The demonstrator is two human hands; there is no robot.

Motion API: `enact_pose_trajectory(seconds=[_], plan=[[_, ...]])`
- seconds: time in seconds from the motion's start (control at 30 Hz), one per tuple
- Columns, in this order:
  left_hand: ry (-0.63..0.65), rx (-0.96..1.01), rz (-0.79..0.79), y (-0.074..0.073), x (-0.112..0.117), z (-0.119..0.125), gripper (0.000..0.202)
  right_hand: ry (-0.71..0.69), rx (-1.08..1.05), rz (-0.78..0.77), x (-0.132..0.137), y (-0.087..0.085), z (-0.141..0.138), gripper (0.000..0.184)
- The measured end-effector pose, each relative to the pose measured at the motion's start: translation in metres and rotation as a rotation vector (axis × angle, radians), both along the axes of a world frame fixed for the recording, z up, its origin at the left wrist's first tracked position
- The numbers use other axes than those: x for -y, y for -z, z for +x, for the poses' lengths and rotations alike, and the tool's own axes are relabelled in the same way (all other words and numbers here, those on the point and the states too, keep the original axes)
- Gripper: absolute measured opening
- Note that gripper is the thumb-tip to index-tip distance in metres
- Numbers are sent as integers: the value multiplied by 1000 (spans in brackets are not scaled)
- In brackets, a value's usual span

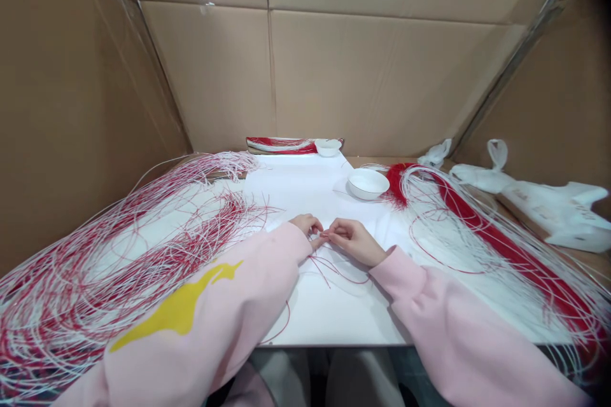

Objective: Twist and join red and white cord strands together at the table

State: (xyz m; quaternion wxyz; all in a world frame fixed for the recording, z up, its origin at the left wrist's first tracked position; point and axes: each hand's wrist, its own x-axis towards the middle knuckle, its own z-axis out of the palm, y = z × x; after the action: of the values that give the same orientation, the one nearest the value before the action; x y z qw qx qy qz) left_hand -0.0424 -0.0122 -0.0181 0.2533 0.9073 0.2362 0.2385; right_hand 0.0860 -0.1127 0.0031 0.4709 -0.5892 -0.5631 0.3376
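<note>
Red thread [338,270]: lay in thin loose loops on the tabletop just below the hands, with one end rising to the fingertips.
Surroundings: cardboard walls [205,76] enclosed a white table [305,184].
Bundles: a large red-and-white cord bundle [95,280] spread across the table's left side, beneath the left sleeve; a denser red-and-white bundle [506,248] ran along the right.
Other items: a white bowl [367,183] stood beyond the right hand, a smaller white dish [328,147] sat at the far edge, and white plastic bags [539,203] lay to the right.
Risk: the fine thread could have slipped from so narrow a pinch, and a dragged sleeve could have snagged the loose strands.
Pose: both forearms, in pink sleeves, angled inward across the table.
Hands: the left hand [303,226] and right hand [353,241] nearly met, their fingers narrowly closed, apparently pinching the thread.
</note>
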Motion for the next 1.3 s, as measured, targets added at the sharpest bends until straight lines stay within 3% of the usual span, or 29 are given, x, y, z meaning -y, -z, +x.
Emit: enact_pose_trajectory(seconds=[0.2, 0.47, 0.57, 0.7, 0.8, 0.93, 1.07, 1.3], plan=[[-14, -56, -12, 3, -2, 4, 18, 97, -84, 25, -5, 6, -5, 13], [-16, -82, -146, -4, -2, 4, 2, 255, -75, 98, -21, 9, -13, 12], [-50, 81, -317, -8, -1, 2, 4, 251, 10, 163, -21, 6, -14, 10], [-15, 364, -724, -14, -1, 2, 23, 233, 99, 223, -14, 0, -12, 9], [17, 441, -943, -17, -3, 2, 37, 228, 101, 275, -9, -3, -10, 8], [36, 489, -1098, -15, -5, 3, 44, 191, 68, 342, -6, -6, -9, 3], [79, 537, -1169, -12, -6, 3, 43, 152, 88, 363, -4, -9, -12, 5], [93, 539, -1138, -14, -6, 1, 39, 149, 112, 390, -4, -10, -12, 6]])
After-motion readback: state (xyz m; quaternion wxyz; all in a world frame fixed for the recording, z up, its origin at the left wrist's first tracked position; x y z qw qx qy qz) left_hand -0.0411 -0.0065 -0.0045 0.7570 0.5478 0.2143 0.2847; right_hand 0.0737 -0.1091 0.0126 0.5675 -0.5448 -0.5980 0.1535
